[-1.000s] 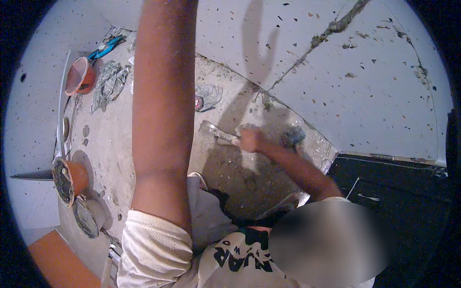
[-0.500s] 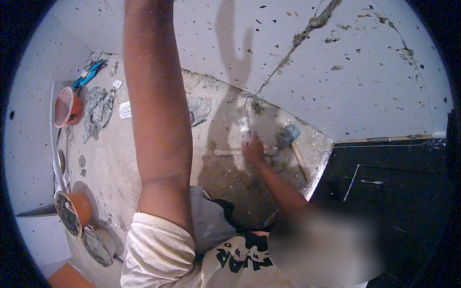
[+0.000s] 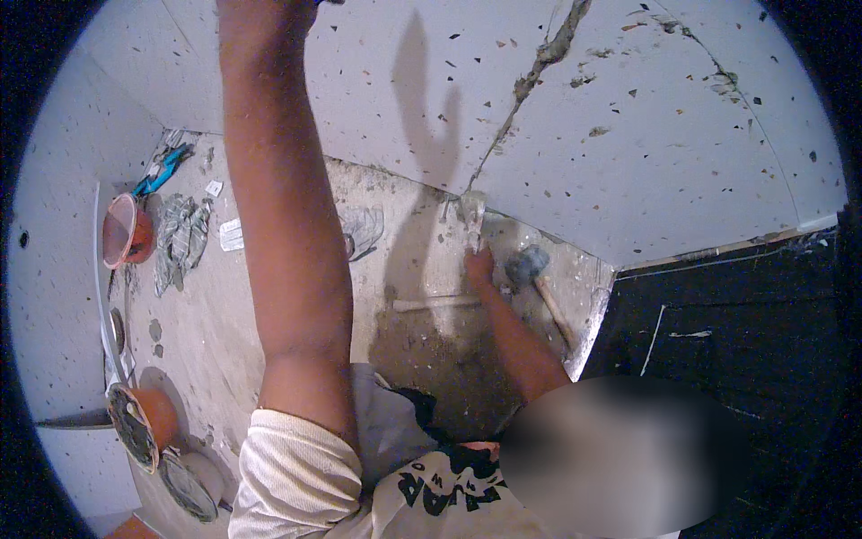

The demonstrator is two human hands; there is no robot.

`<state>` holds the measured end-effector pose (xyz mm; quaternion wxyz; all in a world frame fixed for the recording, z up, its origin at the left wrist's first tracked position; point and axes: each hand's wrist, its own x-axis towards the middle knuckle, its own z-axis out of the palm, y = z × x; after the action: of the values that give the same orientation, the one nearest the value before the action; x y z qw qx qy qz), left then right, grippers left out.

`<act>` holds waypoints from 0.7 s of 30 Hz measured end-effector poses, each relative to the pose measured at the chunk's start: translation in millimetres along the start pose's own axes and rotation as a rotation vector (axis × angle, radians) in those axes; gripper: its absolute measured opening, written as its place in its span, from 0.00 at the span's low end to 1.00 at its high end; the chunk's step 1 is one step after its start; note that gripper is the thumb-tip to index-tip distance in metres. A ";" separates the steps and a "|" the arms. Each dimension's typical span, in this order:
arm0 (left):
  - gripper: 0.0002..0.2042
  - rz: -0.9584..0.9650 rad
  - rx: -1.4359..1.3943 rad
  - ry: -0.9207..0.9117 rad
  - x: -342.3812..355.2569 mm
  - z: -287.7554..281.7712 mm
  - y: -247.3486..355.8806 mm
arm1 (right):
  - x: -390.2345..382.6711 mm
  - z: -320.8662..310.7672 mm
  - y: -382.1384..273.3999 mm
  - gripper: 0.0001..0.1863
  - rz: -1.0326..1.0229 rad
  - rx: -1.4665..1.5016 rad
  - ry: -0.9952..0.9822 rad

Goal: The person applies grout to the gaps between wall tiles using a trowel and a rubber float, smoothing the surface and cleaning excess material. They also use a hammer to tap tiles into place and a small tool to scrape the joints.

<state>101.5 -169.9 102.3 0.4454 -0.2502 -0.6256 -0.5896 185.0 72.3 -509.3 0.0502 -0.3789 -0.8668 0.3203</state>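
My left arm reaches up across the picture. My left hand is at the top edge in front of the speckled white wall panel; its fingers are cut off, and a small dark bit shows beside it. Low down, my right hand is closed round the handle of a small flat-bladed trowel. The trowel's pale blade points up at the foot of the wall, near the lower end of a mortar-smeared joint. Beside that hand, a dark-headed mallet with a wooden handle lies on the floor.
A pale stick lies on the dusty floor. At left stand a red bucket, an orange bucket of grey mortar and a pale bucket. Crumpled plastic lies between them and my left arm. A black panel borders the right.
My right hand has moved the trowel from over the floor to the foot of the wall. The view has shifted, so the wall stands higher and my left hand shows at the top.
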 end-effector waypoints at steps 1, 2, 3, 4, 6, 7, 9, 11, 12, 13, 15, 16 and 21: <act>0.32 -0.004 0.007 0.019 1.2 -0.2 -2.4 | -14.3 3.5 -15.1 0.31 -0.022 0.043 -0.011; 0.32 0.005 0.020 0.024 2.9 -0.3 -7.2 | -26.2 3.0 -28.2 0.29 -0.041 0.084 -0.016; 0.32 0.017 0.057 0.024 4.3 -6.0 -14.9 | -46.2 1.9 -55.8 0.29 -0.012 0.193 -0.096; 0.32 0.052 0.122 0.009 10.2 -21.4 -24.8 | -73.1 -3.3 -94.9 0.28 0.010 0.308 -0.191; 0.31 0.071 0.124 0.006 18.6 -21.4 -27.8 | -66.8 -16.2 -106.5 0.25 -0.068 0.426 -0.118; 0.31 0.045 0.065 0.014 17.0 -6.2 -24.1 | -35.9 -22.9 -74.8 0.23 -0.166 0.413 0.046; 0.30 0.033 0.026 0.020 15.9 7.9 -17.5 | -16.2 -31.2 -70.2 0.22 -0.281 0.402 0.207; 0.30 0.025 0.056 0.041 16.8 3.2 -20.0 | -30.4 -38.4 -111.2 0.22 -0.314 0.391 0.229; 0.29 0.017 0.085 0.048 16.0 0.3 -21.5 | -43.5 -46.8 -135.9 0.22 -0.340 0.500 0.196; 0.28 -0.004 0.127 0.059 15.6 -1.3 -21.3 | -55.7 -61.1 -160.7 0.21 -0.366 0.603 0.169; 0.24 -0.050 0.042 0.051 20.7 6.1 -25.5 | -45.6 -85.4 -174.6 0.21 -0.369 0.658 0.200; 0.22 -0.068 -0.051 0.023 27.7 4.3 -37.4 | -37.9 -91.6 -178.8 0.21 -0.342 0.628 0.228; 0.18 -0.110 -0.156 0.024 32.2 0.4 -53.1 | -48.3 -146.2 -233.9 0.14 -0.451 0.688 0.286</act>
<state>41.4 -185.9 102.5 0.3988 -0.2423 -0.5851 -0.6633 121.3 -4.1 -247.5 0.3618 -0.1820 -0.7549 0.5159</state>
